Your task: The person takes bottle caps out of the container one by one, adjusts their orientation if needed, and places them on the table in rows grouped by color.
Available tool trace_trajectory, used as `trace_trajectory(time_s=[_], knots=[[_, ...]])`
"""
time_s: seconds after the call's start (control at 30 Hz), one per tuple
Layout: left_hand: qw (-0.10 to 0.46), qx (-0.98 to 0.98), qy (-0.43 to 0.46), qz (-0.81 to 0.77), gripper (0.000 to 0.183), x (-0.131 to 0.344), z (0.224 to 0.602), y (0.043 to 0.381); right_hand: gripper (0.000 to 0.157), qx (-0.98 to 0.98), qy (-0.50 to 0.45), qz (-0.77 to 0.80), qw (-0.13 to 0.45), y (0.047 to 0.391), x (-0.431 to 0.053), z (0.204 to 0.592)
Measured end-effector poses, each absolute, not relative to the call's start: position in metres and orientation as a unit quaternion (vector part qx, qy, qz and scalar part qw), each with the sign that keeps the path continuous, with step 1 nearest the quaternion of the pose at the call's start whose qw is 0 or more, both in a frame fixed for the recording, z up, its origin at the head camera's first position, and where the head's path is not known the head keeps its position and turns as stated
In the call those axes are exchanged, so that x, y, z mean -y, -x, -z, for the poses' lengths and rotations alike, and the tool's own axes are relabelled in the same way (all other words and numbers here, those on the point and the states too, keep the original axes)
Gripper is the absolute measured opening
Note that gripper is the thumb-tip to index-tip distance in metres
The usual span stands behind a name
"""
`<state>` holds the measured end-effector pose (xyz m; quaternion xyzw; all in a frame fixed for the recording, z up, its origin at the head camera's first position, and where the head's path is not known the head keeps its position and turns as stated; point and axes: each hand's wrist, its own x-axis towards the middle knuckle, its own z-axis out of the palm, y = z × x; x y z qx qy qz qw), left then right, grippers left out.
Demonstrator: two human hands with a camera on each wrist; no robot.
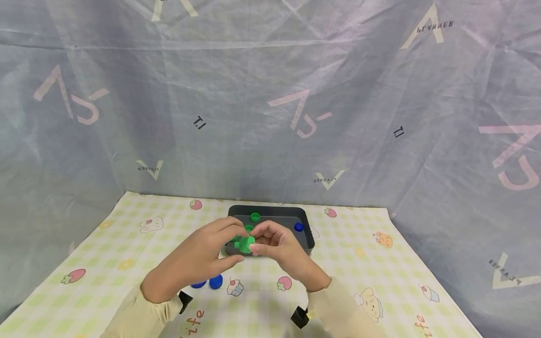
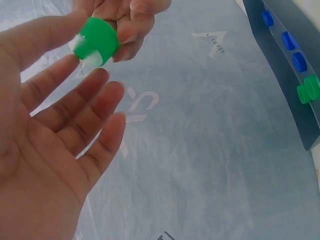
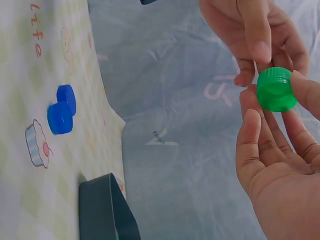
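Note:
Pinched between the thumb and fingers of my right hand (image 1: 285, 249) is a green bottle cap (image 3: 276, 90). In the right wrist view its hollow, ridged shape shows plainly. My left hand (image 1: 211, 251) is held close beside the cap, its thumb and fingers spread and fairly straight. The left fingertips come near the cap in the left wrist view; whether they touch it I cannot tell. Both hands are raised in front of a dark grey tray (image 1: 310, 241), which they partly hide. Inside it are a green cap (image 1: 255, 217) and a blue cap (image 1: 298, 226), among others.
Two blue caps (image 1: 215, 281) lie on the checked tablecloth (image 1: 139, 253), below the left hand. Grey curtain fabric (image 1: 253, 94) hangs behind and on both sides of the table. Black wrist mounts (image 1: 300, 317) show under the sleeves.

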<state>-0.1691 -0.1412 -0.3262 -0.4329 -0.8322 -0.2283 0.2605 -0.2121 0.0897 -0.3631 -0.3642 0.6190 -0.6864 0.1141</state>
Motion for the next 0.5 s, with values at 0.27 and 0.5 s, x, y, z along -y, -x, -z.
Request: trace_trajectory(time_s=[0.27,0.5], knots=[[0.259,0.819,0.460,0.227,0.036,0.142,0.327,0.170,0.028,-0.593,0.385,0.694,0.137,0.211,-0.083,0.367],[0.158,0.873,0.414,0.204,0.025,0.148,0.317,0.162,0.028,-0.652,0.360,0.655,0.128,0.215,-0.089,0.366]])
